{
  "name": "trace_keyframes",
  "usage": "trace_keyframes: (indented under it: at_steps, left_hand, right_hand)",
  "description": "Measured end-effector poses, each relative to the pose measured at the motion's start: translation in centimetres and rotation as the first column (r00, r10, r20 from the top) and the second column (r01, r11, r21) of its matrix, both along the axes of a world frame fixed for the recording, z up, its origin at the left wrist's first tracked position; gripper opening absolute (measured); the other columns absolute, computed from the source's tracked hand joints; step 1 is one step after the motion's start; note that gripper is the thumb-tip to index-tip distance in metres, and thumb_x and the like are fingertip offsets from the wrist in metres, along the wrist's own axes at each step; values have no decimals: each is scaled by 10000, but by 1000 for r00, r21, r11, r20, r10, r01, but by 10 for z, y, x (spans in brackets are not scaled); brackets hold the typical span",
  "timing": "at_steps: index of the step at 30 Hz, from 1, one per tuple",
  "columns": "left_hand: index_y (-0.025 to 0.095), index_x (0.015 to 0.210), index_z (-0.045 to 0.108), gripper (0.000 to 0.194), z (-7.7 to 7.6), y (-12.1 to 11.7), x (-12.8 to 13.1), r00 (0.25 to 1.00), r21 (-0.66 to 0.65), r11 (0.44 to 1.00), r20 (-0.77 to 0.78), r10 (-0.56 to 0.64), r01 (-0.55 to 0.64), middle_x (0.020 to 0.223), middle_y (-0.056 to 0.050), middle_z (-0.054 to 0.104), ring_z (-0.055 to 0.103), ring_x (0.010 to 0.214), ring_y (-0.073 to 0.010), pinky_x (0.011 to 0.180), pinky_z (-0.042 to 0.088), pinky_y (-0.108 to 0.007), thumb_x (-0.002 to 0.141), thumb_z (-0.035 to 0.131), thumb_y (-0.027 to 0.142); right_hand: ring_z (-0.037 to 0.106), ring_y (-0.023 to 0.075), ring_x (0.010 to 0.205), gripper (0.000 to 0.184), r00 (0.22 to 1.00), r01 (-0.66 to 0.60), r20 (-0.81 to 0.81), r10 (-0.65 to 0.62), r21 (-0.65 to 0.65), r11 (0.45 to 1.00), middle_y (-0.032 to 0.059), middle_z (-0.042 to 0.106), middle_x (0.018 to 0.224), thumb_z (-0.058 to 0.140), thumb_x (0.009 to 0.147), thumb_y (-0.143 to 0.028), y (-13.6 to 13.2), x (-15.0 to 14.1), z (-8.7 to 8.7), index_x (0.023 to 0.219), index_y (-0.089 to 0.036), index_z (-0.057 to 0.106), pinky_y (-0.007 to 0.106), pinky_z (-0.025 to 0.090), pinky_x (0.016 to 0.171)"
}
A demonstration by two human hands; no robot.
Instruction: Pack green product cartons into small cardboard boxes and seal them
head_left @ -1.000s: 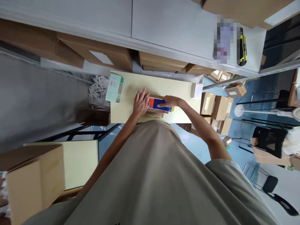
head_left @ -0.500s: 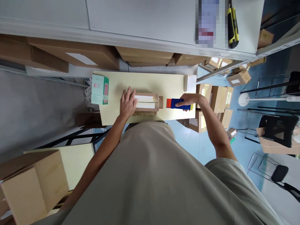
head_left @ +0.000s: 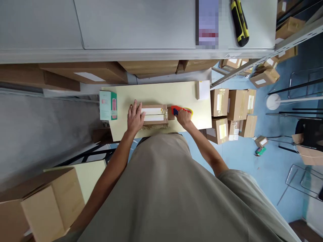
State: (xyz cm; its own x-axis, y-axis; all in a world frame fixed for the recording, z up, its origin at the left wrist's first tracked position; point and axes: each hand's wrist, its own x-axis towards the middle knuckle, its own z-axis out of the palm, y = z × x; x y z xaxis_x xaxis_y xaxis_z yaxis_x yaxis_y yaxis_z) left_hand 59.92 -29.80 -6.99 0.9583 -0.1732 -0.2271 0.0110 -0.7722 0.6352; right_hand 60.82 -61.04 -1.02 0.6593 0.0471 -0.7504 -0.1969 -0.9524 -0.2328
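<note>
On the pale table (head_left: 156, 92) lies a long cardboard box (head_left: 153, 124) with white labels and clear tape at its right end. My left hand (head_left: 135, 118) rests on the box's left end, fingers stretched out and lying flat. A tape dispenser (head_left: 176, 109), red and blue with a yellow-rimmed roll, is gripped in my right hand (head_left: 183, 117). Its red front is close to a small brown flap (head_left: 171, 113) at the box's right end; whether they touch I cannot tell. My fingers partly cover the dispenser's handle.
A green and white carton (head_left: 105, 105) stands at the table's left end, a small white box (head_left: 203, 90) at its right. Above, a grey shelf (head_left: 141, 30) carries a yellow-black utility knife (head_left: 239, 23). Cardboard boxes (head_left: 219, 102) are stacked on the right; another large box (head_left: 54, 201) is lower left.
My right hand has moved left with the tape dispenser, up to the box's right end, and turned it. My left hand stays on the box. The view has shifted slightly.
</note>
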Motion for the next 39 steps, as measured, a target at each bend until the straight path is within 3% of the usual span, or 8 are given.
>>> trace_keyframes:
  at_steps: [3,9,14,17,21,25,32,39]
  left_hand:
    - [167,1789,445,849,6,-1,0,1000,31,1000,-2,-1,1,1920,-161,243,94,1805,-425,1449,74,-651,1120,341,679]
    - [127,1841,301,872,45,-26,-4,1000,131,991,10,-28,26,1911,-190,224,-27,1801,-465,1423,10,-742,1120,417,603]
    - [234,1883,106,1051,93,-80,-16,939,87,950,150,-309,299,1876,-162,323,55,1801,-431,1435,114,-716,1067,640,625]
    - [268,1883,128,1026,114,-104,-22,881,81,907,216,-420,413,1852,-157,383,269,1765,-422,1404,292,-653,1074,684,564]
    - [309,1873,215,874,130,-113,-22,875,36,956,395,-282,291,1796,-195,483,562,1610,-383,1305,468,-577,1122,652,406]
    - [301,1858,234,857,146,-112,-19,739,-44,986,667,-89,158,1714,-220,582,666,1511,-338,1203,570,-504,1120,665,241]
    - [302,1843,295,812,172,-110,-24,647,-129,989,761,54,70,1641,-213,642,667,1507,-316,1200,597,-480,1122,646,174]
    - [276,1833,330,773,170,-105,-25,582,-208,978,799,151,32,1647,-220,624,621,1559,-312,1219,605,-486,1126,615,144]
  right_hand:
    - [791,364,1233,348,979,192,96,-181,-119,974,291,810,1230,648,1139,-396,-11,-20,-3,1326,-104,679,358,574,929]
    - [760,365,1288,424,927,352,142,-347,-12,936,255,789,1319,556,1176,-518,-19,-49,12,1373,-148,615,361,580,914]
    - [785,400,1187,493,888,375,248,-388,100,922,240,792,1284,505,1174,-583,-9,-41,53,1433,-169,575,400,585,873]
    - [787,429,1162,529,874,341,307,-376,163,926,250,794,1254,496,1167,-592,5,-28,89,1472,-165,565,421,583,891]
    - [800,410,1096,554,862,294,368,-349,199,935,253,798,1234,499,1164,-562,31,-15,133,1531,-149,546,407,575,865]
    - [812,372,978,507,781,255,532,-327,206,945,218,825,1143,535,1150,-477,52,-12,159,1498,-109,561,380,561,771]
    - [783,343,841,389,645,164,691,-326,292,942,159,815,965,566,1107,-440,68,-15,169,1364,-154,623,376,551,680]
    - [775,326,834,315,543,89,777,-320,326,941,131,781,937,593,1112,-417,83,-16,174,1309,-172,622,406,603,721]
